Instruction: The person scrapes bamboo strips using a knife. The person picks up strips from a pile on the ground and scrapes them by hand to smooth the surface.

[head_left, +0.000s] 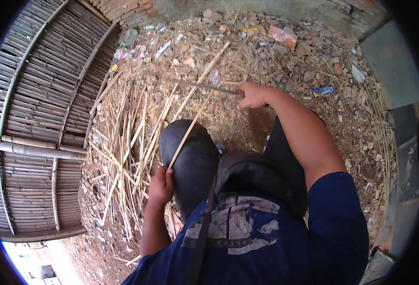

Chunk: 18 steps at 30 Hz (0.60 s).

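Littered bare ground (pixel 356 156) fills most of the view, and one slatted bamboo panel (pixel 43 76) stands along its left side. One grey sheet (pixel 392 66) leans in at the upper right. The person sits or squats in the middle in one dark blue shirt (pixel 335 223), both knees dark-clothed, with one black bag (pixel 252 173) at the lap. Left of the left knee (pixel 183 135) lies one loose heap of pale split strips (pixel 119 164) (too tangled to count). One long thin strip (pixel 190 129) is clamped in the left grip (pixel 161 185), pinched near its lower end between thumb and fingers; from there it slants up and rightward across the left knee, most of its length beyond the grip. One knife (pixel 209 87), its dark blade pointing left, is held by its handle in the right grip (pixel 252 96), fingers wrapped round it; the blade crosses the strip's upper part (whether they touch, I cannot tell). Two grips, then, each closed on one thing. One reddish brick piece (pixel 283 37) and one small blue packet (pixel 322 90) lie farther off.
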### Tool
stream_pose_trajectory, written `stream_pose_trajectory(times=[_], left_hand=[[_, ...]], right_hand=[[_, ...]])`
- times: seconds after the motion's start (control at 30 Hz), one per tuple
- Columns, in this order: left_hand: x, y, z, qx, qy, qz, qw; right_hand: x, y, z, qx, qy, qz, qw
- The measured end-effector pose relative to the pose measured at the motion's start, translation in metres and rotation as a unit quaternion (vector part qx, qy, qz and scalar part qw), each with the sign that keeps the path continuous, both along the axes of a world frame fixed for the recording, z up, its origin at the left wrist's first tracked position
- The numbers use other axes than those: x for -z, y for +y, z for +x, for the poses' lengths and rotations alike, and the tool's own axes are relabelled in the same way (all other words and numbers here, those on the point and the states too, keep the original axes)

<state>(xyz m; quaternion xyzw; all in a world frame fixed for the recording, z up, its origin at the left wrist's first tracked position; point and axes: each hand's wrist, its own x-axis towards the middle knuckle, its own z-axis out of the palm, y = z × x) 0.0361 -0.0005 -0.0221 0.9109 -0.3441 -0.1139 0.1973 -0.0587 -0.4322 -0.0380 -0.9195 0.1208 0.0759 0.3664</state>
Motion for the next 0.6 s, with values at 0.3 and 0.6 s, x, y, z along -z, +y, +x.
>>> stream_pose_trajectory(times=[0.3,0.6], left_hand=[[-0.004,0.002,0.000,-0.003,-0.010,0.014,1.000],[-0.020,0.000,0.004,-0.009,-0.006,0.037,0.999]], right_hand=[[-0.004,0.023,0.003,-0.070,-0.014,-0.097,0.993],[0.001,-0.011,-0.004,0.094,0.021,-0.048,0.994]])
